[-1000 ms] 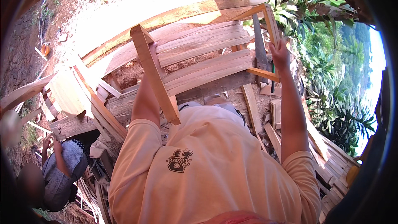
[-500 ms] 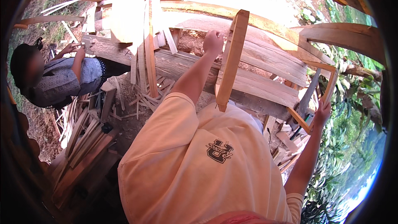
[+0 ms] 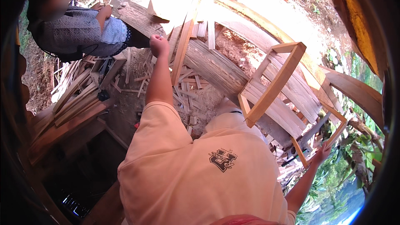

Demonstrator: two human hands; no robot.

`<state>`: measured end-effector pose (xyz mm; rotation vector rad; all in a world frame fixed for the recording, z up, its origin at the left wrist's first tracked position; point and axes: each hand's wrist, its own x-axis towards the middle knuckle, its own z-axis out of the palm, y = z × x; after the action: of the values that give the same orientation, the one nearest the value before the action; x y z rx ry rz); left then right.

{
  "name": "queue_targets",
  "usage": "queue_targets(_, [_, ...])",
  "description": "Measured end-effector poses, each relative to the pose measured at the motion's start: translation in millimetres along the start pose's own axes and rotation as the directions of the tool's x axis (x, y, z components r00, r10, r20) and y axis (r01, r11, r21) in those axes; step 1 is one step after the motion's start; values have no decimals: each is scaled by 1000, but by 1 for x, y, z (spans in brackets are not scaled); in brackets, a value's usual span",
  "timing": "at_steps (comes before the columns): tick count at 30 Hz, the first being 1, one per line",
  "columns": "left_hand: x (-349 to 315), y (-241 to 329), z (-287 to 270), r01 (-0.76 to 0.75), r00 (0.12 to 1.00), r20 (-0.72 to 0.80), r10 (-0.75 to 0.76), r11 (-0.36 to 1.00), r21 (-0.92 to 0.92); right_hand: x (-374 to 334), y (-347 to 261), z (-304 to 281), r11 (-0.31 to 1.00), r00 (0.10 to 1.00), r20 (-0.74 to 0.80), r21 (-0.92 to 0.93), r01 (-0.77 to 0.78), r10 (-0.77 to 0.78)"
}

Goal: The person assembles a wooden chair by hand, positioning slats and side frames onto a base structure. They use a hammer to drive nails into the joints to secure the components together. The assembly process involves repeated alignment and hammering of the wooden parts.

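My left hand (image 3: 159, 46) is raised to the left over the plank bench (image 3: 214, 64), near the other person's side. Its fingers are closed with a small thin thing at the tips, too small to name. A rectangular wooden frame (image 3: 278, 82) stands on the bench's right part. Farther right, my right hand (image 3: 322, 153) is wrapped round the edge of a second wooden frame (image 3: 338, 131). Whether the two frames are joined, I cannot tell. Behind the second frame lies the grey blade of a handsaw (image 3: 313, 130).
Across the bench's left end stands another person (image 3: 89, 33) with hands on the wood. Upright boards (image 3: 183, 50) lean on the bench. Wood offcuts (image 3: 189, 85) litter the ground, and long planks (image 3: 77, 108) are stacked at left. A curved beam (image 3: 354, 89) and plants edge the right.
My view has turned left. My left hand has moved away from the wooden frame, leftward along the bench. My right hand stays on the second frame.
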<state>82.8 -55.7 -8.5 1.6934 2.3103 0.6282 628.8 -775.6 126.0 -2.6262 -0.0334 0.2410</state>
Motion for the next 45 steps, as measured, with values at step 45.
queue_targets(45, [-18, 57, -13, -375, 918, -183, 353, 921, -103, -23, -28, 5, 952, 955, -251, -297, 78, -157])
